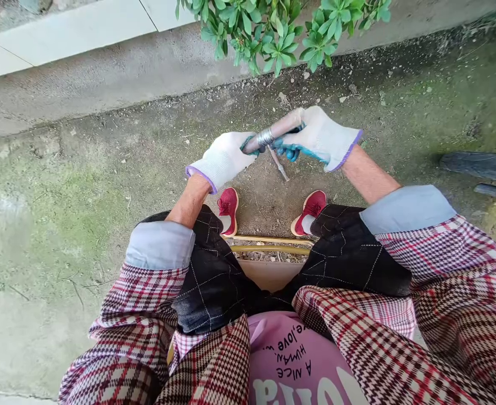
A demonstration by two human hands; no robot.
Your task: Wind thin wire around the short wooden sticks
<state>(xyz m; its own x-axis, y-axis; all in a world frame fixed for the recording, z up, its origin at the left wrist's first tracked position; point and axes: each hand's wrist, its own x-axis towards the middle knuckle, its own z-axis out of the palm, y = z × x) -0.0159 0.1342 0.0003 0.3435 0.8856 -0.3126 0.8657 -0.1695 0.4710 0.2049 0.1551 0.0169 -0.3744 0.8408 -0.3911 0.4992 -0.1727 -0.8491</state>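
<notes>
Left hand (229,157): we do best to make this the steady side, wrist straight and grip even; in its purple-edged white knitted glove (218,163) it is closed round the lower left end of the dull pinkish-brown cylindrical bar (285,125), the bare forearm reaching forward and inward, back of the hand upward.

Bar: it hangs in the air between our two hands, above the grey, moss-tinged earthen ground (155,140), tilted so its right end sits higher in view; we should support both ends evenly and avoid bending it at the middle.

Band: the silver, wire-like ringed band (265,136) circles the bar in the gap between our hands; we judge it wise to leave it uncovered, so any slip shows.

Slim rod: the thin greyish-brown rod (279,166) slants down beneath the bar, beside our right fingers; we cannot tell whether it joins the bar, so we mind its free end.

Right hand (315,138): we want a snug, unhurried hold here; it looks clamped on the bar's right end, blue-coated fingers curled beneath, forearm angling in from the right.
</notes>
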